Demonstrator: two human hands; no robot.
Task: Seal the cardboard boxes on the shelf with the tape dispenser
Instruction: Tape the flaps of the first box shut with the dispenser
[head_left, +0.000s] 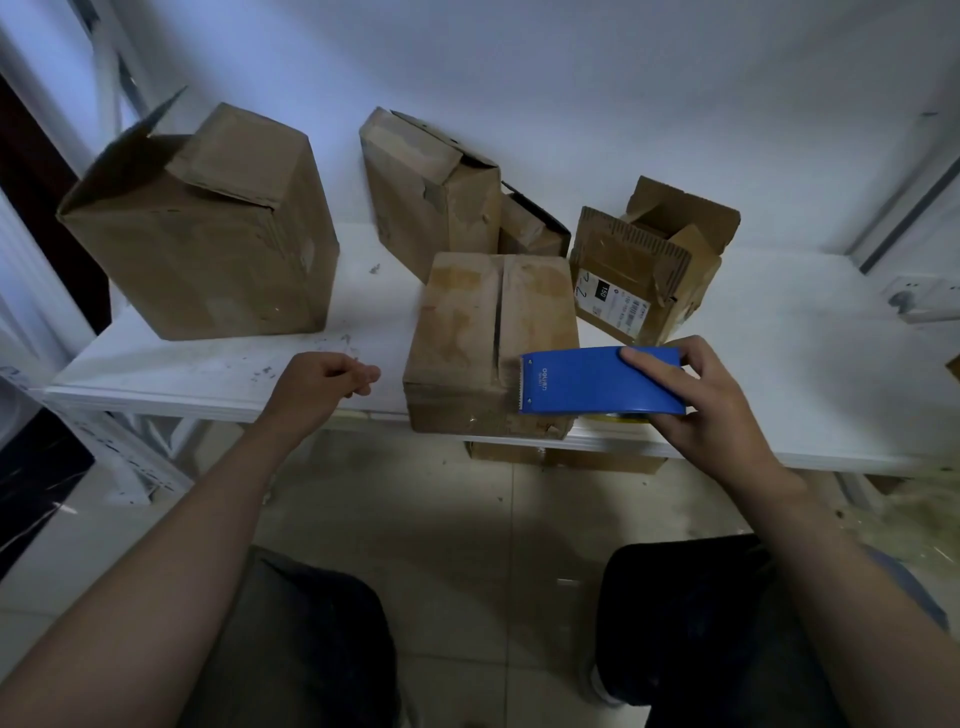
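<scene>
A blue tape dispenser (597, 382) is held in my right hand (711, 400), its toothed edge at the near right corner of a closed cardboard box (478, 332) at the shelf's front edge. That box has an open seam down the middle of its top. My left hand (322, 382) hovers left of the box with fingers loosely curled, holding nothing. A large box (208, 244) with raised flaps stands at the left. A tall battered box (426, 192), a small dark-edged box (530, 223) and an open box with a label (639, 270) stand behind.
The white shelf (218, 364) has scuff marks and bare surface at left and right. A white wall rises behind. A wall socket (919, 296) is at the far right. Below the shelf lie another carton (566, 460) and a tiled floor.
</scene>
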